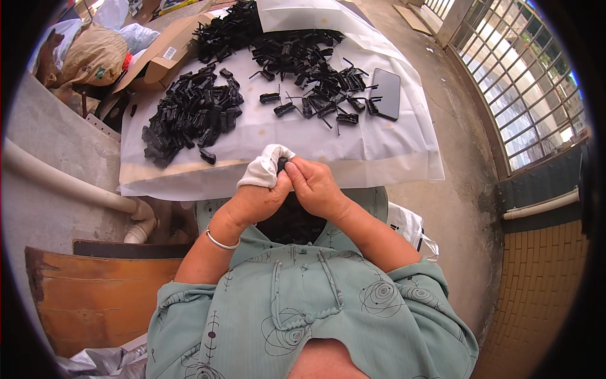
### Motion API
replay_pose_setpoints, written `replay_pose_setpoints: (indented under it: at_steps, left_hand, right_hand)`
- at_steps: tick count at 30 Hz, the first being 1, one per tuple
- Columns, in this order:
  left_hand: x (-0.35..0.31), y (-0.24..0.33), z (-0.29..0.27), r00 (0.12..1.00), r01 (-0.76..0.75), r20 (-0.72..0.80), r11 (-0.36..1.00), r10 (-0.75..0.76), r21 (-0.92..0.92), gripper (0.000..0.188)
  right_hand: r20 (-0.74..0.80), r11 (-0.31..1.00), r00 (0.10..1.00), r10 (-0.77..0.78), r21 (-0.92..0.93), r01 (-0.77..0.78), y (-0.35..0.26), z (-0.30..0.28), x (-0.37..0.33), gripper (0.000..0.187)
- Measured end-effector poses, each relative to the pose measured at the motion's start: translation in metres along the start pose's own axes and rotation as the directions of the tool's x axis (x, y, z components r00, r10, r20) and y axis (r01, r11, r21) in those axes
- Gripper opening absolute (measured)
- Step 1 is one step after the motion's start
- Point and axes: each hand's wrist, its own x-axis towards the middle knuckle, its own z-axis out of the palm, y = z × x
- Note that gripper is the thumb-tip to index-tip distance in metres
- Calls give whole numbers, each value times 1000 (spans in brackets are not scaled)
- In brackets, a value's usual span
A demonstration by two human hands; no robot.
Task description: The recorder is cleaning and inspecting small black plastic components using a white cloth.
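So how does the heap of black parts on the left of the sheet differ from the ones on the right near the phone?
The left heap of black parts is packed tight and dense, with blocky pieces lying side by side. The right spread of black parts is loose and scattered, with thin sticks poking out and white sheet showing between pieces. Only the right spread reaches the dark phone. Both are black plastic on the same sheet.

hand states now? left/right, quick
Left hand: closed, white cloth over its fingers, pinching a small black part.
Right hand: closed, fingers on the same black part.
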Motion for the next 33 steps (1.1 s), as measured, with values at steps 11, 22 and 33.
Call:
replay_pose_setpoints:
  at_steps: [11, 22, 33]
  left_hand:
    - [24, -27, -45, 933, 9, -243, 659, 264, 752, 53]
    - [22, -14, 7, 951, -310, 128, 879, 282, 362, 42]
    - [10, -8, 5, 976, 137, 190, 981, -110, -136, 30]
  right_hand:
    - [-283, 550, 954, 99, -784, -289, 55, -89, 44, 25]
    - [216, 774, 976, 40, -624, 106, 20, -47, 15, 22]
    - [128, 938, 984, -123, -309, 158, 5, -44, 5, 34]
